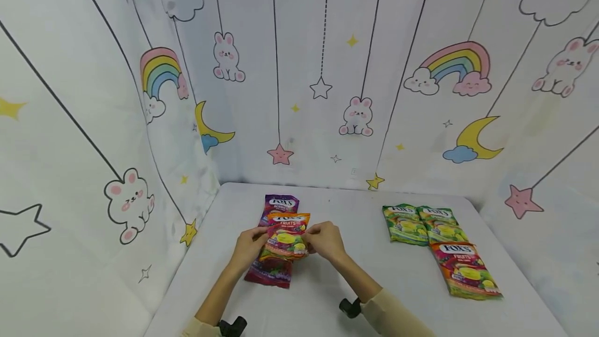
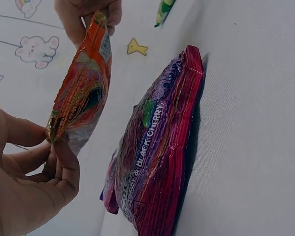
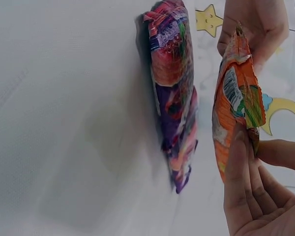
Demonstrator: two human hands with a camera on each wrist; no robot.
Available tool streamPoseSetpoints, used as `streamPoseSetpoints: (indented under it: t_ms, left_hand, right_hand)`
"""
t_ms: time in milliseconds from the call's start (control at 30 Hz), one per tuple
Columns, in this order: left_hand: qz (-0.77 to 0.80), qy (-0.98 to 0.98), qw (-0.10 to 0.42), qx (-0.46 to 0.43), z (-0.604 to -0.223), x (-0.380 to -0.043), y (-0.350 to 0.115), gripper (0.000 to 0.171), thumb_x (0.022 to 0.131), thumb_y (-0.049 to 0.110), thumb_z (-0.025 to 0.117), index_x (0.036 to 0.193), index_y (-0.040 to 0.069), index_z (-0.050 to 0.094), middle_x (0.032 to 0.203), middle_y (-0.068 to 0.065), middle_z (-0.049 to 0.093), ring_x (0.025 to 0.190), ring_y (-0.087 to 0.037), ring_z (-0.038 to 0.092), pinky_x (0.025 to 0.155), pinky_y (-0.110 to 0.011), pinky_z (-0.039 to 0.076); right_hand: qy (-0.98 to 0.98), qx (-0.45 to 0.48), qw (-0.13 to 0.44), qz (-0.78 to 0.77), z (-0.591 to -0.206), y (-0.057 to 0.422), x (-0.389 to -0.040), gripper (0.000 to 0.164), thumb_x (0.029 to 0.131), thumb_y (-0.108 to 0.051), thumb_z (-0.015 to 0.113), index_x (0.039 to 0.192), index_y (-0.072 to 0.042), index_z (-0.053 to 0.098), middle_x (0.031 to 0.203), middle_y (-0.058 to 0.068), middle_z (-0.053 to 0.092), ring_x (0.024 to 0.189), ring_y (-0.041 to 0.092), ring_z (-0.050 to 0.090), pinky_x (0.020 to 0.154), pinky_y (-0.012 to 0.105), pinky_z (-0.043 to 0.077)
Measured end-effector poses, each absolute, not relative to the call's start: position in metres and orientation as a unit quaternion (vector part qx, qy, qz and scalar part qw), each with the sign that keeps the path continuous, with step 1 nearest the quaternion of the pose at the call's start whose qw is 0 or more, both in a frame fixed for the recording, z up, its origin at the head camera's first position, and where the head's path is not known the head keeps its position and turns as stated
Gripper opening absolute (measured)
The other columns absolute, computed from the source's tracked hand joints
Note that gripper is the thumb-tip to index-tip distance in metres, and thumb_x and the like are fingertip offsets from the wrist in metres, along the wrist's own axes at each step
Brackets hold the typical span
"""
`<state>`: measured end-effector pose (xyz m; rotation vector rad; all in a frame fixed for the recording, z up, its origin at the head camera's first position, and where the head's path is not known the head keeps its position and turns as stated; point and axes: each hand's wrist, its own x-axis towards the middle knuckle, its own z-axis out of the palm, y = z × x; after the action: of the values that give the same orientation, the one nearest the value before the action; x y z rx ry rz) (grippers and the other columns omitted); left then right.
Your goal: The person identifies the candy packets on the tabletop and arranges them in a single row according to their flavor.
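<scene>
An orange-red bag of fruit candy [image 1: 286, 237], printed FOX'S FRUITS, is held up by its two side edges. My left hand [image 1: 248, 248] pinches the left edge between thumb and fingers, and my right hand [image 1: 326, 241] pinches the right one. Under it on the table lie purple berry candy bags, one farther back [image 1: 281, 203] and one nearer [image 1: 271, 273], partly hidden by the held bag. Both wrist views show the held bag [image 2: 83, 93] [image 3: 236, 98] edge-on, apart from the purple bag [image 2: 155, 137] whose print includes BLACK CHERRY.
Two green FOX'S candy bags [image 1: 406, 225] [image 1: 443, 227] lie side by side at the right of the white table [image 1: 365, 269]. A red-orange fruit candy bag [image 1: 465, 272] lies in front of them. Behind the table hangs a white curtain [image 1: 304, 118] with rabbits and rainbows.
</scene>
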<state>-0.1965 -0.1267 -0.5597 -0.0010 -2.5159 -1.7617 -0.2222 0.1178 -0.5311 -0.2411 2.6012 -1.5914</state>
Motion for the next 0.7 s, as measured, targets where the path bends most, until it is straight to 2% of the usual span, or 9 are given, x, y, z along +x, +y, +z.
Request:
streamPoseSetpoints:
  t_ms: [233, 500, 700]
  left_hand:
    - [-0.567, -0.824, 0.022, 0.001, -0.557, -0.199, -0.119, 0.035, 0.106, 0.017, 0.059, 0.132, -0.006, 0.067, 0.122, -0.019, 0.070, 0.102, -0.025, 0.067, 0.089, -0.042, 0.058]
    - [-0.566, -0.824, 0.020, -0.022, -0.558, -0.200, -0.113, 0.036, 0.107, 0.016, 0.059, 0.134, -0.006, 0.065, 0.117, -0.017, 0.072, 0.096, -0.022, 0.067, 0.081, -0.035, 0.057]
    - [-0.556, -0.830, 0.020, -0.036, -0.559, -0.199, -0.107, 0.037, 0.107, 0.017, 0.058, 0.136, -0.005, 0.064, 0.125, -0.020, 0.069, 0.108, -0.027, 0.067, 0.093, -0.045, 0.056]
  right_hand:
    - [0.852, -0.069, 0.040, -0.517, -0.530, 0.125, -0.223, 0.015, 0.095, -0.017, 0.075, 0.090, -0.004, 0.080, 0.076, 0.004, 0.074, 0.064, 0.017, 0.071, 0.058, 0.031, 0.061]
    - [0.855, -0.058, 0.029, -0.514, -0.532, 0.133, -0.222, 0.014, 0.094, -0.015, 0.076, 0.091, -0.002, 0.081, 0.079, 0.005, 0.075, 0.063, 0.016, 0.071, 0.057, 0.031, 0.061]
    - [0.855, -0.056, 0.026, -0.516, -0.533, 0.141, -0.222, 0.013, 0.093, -0.014, 0.076, 0.089, -0.003, 0.081, 0.078, 0.005, 0.075, 0.064, 0.016, 0.070, 0.058, 0.030, 0.061]
